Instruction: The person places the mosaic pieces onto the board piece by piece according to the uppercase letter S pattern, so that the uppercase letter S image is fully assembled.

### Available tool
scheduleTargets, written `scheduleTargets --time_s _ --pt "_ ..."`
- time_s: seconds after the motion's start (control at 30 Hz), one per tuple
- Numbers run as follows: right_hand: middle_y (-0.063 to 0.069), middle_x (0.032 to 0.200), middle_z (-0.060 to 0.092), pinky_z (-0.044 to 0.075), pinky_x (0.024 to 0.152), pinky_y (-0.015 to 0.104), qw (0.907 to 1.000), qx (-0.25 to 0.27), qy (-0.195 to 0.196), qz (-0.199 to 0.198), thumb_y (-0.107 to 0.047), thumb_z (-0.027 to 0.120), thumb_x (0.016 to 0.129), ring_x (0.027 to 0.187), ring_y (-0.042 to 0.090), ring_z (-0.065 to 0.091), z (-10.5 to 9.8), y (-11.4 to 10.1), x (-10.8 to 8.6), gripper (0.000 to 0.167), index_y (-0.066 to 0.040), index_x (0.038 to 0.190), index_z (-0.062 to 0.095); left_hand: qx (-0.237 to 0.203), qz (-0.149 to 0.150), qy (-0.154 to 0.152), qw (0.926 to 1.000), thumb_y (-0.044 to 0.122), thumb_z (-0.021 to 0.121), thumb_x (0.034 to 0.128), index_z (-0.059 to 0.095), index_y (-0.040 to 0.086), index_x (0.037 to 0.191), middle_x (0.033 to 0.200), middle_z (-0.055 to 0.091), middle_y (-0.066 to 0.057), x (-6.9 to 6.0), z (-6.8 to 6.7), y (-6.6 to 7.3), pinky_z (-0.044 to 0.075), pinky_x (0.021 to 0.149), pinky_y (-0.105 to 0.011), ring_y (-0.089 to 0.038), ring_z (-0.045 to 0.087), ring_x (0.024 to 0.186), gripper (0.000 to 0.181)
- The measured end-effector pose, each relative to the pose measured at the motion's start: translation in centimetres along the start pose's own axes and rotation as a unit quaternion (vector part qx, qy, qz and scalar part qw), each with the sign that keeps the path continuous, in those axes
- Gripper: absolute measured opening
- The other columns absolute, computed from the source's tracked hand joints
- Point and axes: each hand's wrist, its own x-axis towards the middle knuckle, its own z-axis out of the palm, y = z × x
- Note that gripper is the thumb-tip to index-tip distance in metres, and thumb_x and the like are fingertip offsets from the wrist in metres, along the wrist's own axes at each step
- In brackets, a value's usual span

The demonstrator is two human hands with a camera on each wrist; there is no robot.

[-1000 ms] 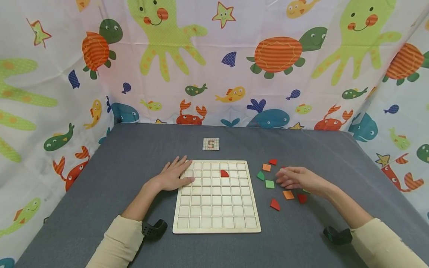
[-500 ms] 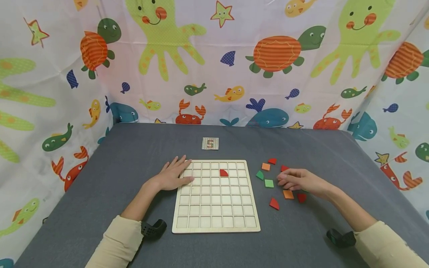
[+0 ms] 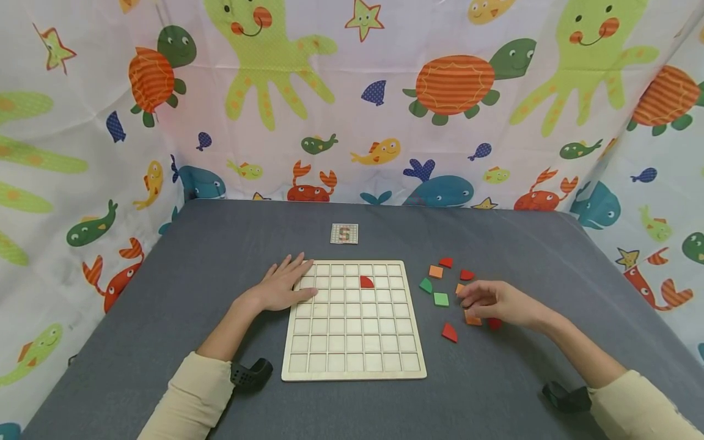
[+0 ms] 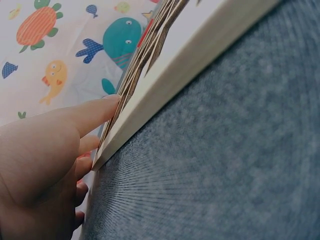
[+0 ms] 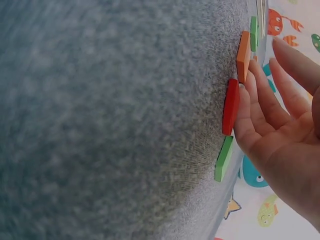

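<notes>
My left hand [image 3: 283,287] lies with spread fingers on the upper left corner of a wooden grid board [image 3: 354,376]; in the left wrist view its thumb [image 4: 100,110] touches the board's edge. One red quarter-round tile [image 3: 366,282] sits in a cell near the top. To the right of the board, my right hand [image 3: 497,302] hovers low over loose tiles, its fingers loosely bent. An orange tile [image 3: 459,288] shows partly at its fingertips, and another orange tile [image 3: 472,319] lies beneath. In the right wrist view, thumb and fingers are apart, beside a red tile [image 5: 230,107].
Around the right hand lie red tiles [image 3: 449,332], a light green square [image 3: 441,299], a green tile [image 3: 426,285] and an orange square [image 3: 436,272]. Behind the board lies a small card [image 3: 344,233] with an S pattern. A patterned curtain [image 3: 352,104] borders the grey table.
My right hand has shifted slightly to the right and nearer to me, uncovering a red tile and part of an orange tile. The left hand stays on the board.
</notes>
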Motion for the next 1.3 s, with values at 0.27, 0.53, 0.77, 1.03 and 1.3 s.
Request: scheduleTargets --time_s 0.27,0.53,0.77,1.03,1.3 --pt "0.016 0.112 0.058 0.05 0.081 0.025 0.9991 -0.021 -0.025 -0.027 -0.009 0.069 0.088 0.1 0.028 0.057 0.12 0.11 -0.19 0.039 0.002 0.123 0.056 0.003 0.0 0.002 1.0 0.043 0.05 0.0979 0.022 0.004 0.152 0.156 0.01 -0.021 0.1 0.04 -0.14 0.0 0.108 -0.061 -0.041 0.001 0.141 0.072" --pt "0.012 0.108 0.059 0.051 0.08 0.025 0.9977 -0.051 -0.016 -0.042 -0.01 0.072 0.086 0.097 0.023 0.057 0.29 -0.15 -0.29 0.039 0.001 0.12 0.057 0.005 -0.003 -0.003 1.0 0.045 0.049 0.0976 0.02 0.006 0.153 0.157 0.008 -0.019 0.21 -0.03 -0.2 -0.001 0.109 -0.059 -0.039 -0.001 0.142 0.073" --pt "0.007 0.102 0.058 0.05 0.075 0.027 0.9942 -0.099 0.003 -0.042 -0.006 0.073 0.084 0.09 0.02 0.056 0.52 -0.57 -0.24 0.034 -0.002 0.116 0.061 0.006 -0.003 -0.003 1.0 0.046 0.049 0.0974 0.02 0.006 0.153 0.157 0.008 -0.018 0.18 -0.02 -0.25 -0.001 0.109 -0.059 -0.039 0.0 0.142 0.074" --pt "0.007 0.087 0.053 0.042 0.059 0.024 0.9957 -0.084 -0.009 -0.038 -0.007 0.073 0.083 0.072 0.014 0.049 0.42 -0.4 -0.11 0.036 -0.001 0.117 0.061 0.006 -0.002 0.003 1.0 0.044 0.05 0.0975 0.022 0.005 0.152 0.156 0.01 -0.019 0.09 0.21 -0.31 0.0 0.109 -0.059 -0.04 0.001 0.142 0.073" --pt "0.004 0.079 0.048 0.035 0.052 0.024 0.997 -0.062 -0.031 -0.034 -0.009 0.072 0.085 0.06 0.01 0.042 0.21 -0.15 -0.11 0.039 0.002 0.119 0.059 0.002 -0.003 0.003 1.0 0.044 0.051 0.097 0.021 0.005 0.152 0.157 0.009 -0.019 0.21 0.33 -0.35 -0.001 0.109 -0.059 -0.04 0.0 0.142 0.074"
